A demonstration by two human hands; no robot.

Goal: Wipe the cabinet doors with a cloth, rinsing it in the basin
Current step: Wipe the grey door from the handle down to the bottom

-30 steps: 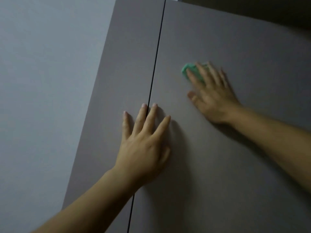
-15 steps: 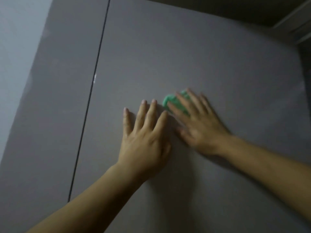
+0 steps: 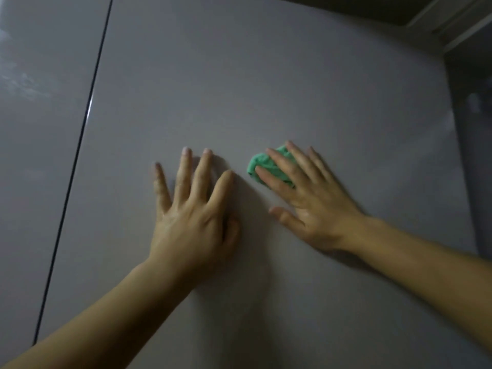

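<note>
Both hands are flat on the big grey cabinet door (image 3: 266,75): the left hand (image 3: 191,217) has its fingers spread wide and straight against the panel, holding nothing. The right hand (image 3: 311,206) sits near it at 3 o'clock, fingers straight and fanned too, pressing a bunched-up green cloth (image 3: 262,166) onto the door under them, so the cloth pokes out at about 11 o'clock from that palm. The dark gap (image 3: 87,121) to the neighbouring door (image 3: 40,155) runs well off at the left hand's 9 o'clock.
</note>
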